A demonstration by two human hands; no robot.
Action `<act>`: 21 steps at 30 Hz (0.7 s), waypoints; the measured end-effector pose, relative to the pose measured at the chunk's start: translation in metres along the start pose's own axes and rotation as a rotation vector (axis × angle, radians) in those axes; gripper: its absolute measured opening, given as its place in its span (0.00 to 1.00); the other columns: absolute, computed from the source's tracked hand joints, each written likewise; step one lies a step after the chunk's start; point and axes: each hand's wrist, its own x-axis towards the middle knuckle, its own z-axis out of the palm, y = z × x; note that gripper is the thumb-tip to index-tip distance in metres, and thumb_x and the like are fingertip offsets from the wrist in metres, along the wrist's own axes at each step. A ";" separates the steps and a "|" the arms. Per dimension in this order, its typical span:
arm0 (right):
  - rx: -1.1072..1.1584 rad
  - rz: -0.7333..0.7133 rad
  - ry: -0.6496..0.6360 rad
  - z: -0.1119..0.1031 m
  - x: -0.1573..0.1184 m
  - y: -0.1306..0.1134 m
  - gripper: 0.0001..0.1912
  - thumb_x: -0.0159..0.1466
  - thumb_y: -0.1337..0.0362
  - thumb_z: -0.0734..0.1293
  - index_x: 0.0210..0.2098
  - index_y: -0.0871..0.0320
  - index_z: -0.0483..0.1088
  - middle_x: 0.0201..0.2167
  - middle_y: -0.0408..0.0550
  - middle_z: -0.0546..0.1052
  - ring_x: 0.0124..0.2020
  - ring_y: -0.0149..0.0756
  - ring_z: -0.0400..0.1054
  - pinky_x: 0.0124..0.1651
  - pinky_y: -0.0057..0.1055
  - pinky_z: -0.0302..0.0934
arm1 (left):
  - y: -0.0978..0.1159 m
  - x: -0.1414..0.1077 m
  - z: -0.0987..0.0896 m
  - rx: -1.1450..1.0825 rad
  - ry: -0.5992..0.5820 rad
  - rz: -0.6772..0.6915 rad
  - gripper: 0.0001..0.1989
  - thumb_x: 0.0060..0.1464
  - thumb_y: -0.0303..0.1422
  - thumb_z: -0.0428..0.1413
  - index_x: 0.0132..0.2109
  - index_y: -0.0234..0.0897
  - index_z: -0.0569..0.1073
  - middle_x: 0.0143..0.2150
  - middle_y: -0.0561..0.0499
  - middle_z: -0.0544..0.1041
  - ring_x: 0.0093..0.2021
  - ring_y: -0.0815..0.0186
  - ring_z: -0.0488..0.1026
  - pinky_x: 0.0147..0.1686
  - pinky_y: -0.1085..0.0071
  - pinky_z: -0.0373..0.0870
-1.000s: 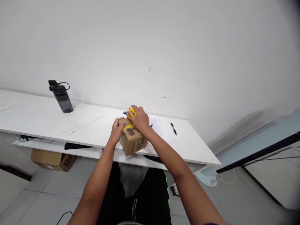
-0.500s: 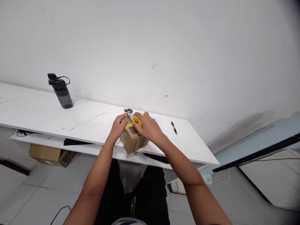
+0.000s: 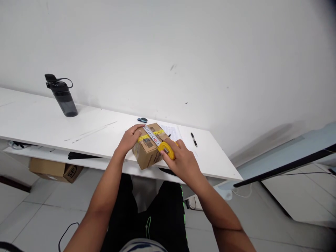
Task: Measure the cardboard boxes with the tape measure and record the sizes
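A small brown cardboard box (image 3: pixel 147 156) with yellow packing tape rests on the white table. My left hand (image 3: pixel 128 140) is closed on its left side, thumb on the top face and index fingertip at the hooked end of the measuring blade (image 3: pixel 152 135). That pale, numbered strip lies extended across the top of the box. At the box's right edge my right hand (image 3: pixel 183 159) is wrapped round the yellow tape measure (image 3: pixel 167 149) from which the blade comes out.
Printed paper (image 3: pixel 172 131) lies behind the box, partly covered. A black pen (image 3: pixel 194 139) is to the right, a small dark object (image 3: pixel 142 120) near the wall. A dark water bottle (image 3: pixel 64 99) stands on the left. Another carton (image 3: pixel 49 169) sits below the table (image 3: pixel 99 120).
My right hand has moved right and toward me with the tape measure, drawing the blade out across the box top. My left hand stays at the box's left side.
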 end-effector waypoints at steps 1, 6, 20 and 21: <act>0.014 0.009 -0.003 -0.001 0.003 -0.001 0.21 0.67 0.55 0.60 0.58 0.52 0.65 0.43 0.53 0.71 0.29 0.37 0.68 0.27 0.31 0.61 | -0.001 0.000 0.000 0.003 -0.002 0.003 0.21 0.59 0.36 0.47 0.56 0.44 0.75 0.56 0.50 0.75 0.51 0.58 0.73 0.55 0.58 0.69; 0.072 0.012 -0.067 0.007 0.045 -0.009 0.22 0.68 0.54 0.59 0.59 0.52 0.63 0.46 0.54 0.71 0.34 0.41 0.70 0.33 0.33 0.63 | -0.005 0.000 0.000 -0.007 0.010 0.053 0.22 0.59 0.36 0.47 0.57 0.42 0.74 0.59 0.49 0.73 0.58 0.57 0.69 0.60 0.58 0.64; 0.836 -0.064 -0.115 0.022 0.136 0.019 0.39 0.58 0.49 0.69 0.63 0.49 0.50 0.48 0.49 0.70 0.42 0.40 0.70 0.46 0.40 0.66 | -0.066 -0.040 -0.023 -0.378 0.403 0.027 0.28 0.58 0.44 0.49 0.63 0.42 0.64 0.55 0.45 0.72 0.49 0.58 0.73 0.48 0.61 0.73; 0.925 -0.065 -0.120 0.025 0.131 0.021 0.39 0.58 0.49 0.70 0.62 0.49 0.50 0.48 0.48 0.70 0.42 0.38 0.70 0.45 0.38 0.67 | -0.076 -0.045 -0.026 -0.348 0.414 0.023 0.27 0.59 0.45 0.49 0.62 0.42 0.65 0.57 0.44 0.70 0.53 0.56 0.72 0.52 0.59 0.71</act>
